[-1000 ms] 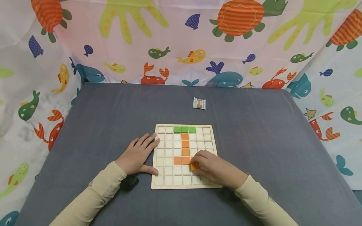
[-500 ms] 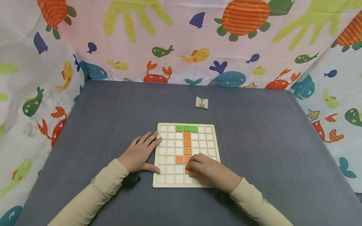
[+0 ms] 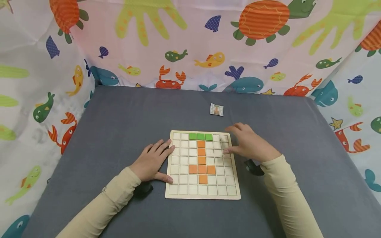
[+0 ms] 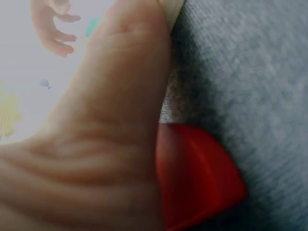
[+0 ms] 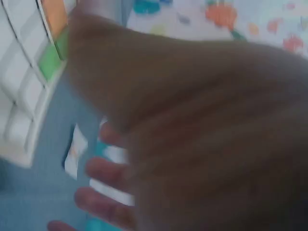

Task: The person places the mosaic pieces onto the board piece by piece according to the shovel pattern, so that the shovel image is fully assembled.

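Note:
A pale wooden grid board (image 3: 218, 195) lies on the grey table. Three green tiles (image 3: 200, 136) fill cells of its top row. Below them, orange tiles (image 3: 201, 152) form a column with one tile to either side low down. My left hand (image 3: 148, 162) rests at the board's left edge, fingers and thumb spread onto the rim. Over the board's upper right edge hovers my right hand (image 3: 253, 143), thumb and fingers apart with nothing between them. In the right wrist view its fingers (image 5: 108, 173) are loosely spread, and part of the board (image 5: 17, 96) shows.
A small printed card (image 3: 216, 109) with a grid pattern lies behind the board. Grey tabletop (image 3: 134, 109) surrounds both. A curtain (image 3: 190, 39) with sea animals stands along the back and sides. A smooth red piece (image 4: 197, 178) sits close by the left hand.
My right hand has let go of an orange tile, which now lies in a cell below the cross row, and has moved up and right. The left hand stays on the board's edge.

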{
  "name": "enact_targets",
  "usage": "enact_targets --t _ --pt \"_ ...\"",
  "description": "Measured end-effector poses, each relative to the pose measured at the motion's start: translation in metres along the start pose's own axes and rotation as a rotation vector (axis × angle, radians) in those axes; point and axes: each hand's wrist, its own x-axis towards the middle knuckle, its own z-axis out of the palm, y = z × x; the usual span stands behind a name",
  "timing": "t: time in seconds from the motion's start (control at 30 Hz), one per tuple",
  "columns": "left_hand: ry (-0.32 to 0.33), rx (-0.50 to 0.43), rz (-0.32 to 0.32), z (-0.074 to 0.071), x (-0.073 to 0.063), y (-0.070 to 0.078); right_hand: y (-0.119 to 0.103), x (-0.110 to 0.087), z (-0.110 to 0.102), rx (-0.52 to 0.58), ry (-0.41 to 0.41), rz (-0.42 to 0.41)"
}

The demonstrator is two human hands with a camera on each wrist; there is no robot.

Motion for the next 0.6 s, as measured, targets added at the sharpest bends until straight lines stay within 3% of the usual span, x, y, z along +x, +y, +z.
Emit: enact_targets --t 0.1,0.2,0.27,0.37,0.6 --pt "-0.023 -0.014 0.000 0.007 0.000 -0.001 0.012 0.005 0.004 0.023 -0.114 0.095" --pt "-0.045 -0.024 -0.015 0.010 0.001 -0.004 0.017 0.008 0.016 0.023 -0.170 0.092" --pt "-0.047 -0.028 -0.022 0.009 0.002 -0.006 0.017 0.011 0.022 -0.005 -0.165 0.070" --pt "-0.058 -0.036 -0.026 0.007 0.005 -0.007 0.010 0.012 0.024 -0.039 -0.122 0.004" --pt "-0.090 -0.037 -0.043 0.004 0.006 -0.004 -0.030 0.006 0.037 -0.064 -0.020 -0.308"
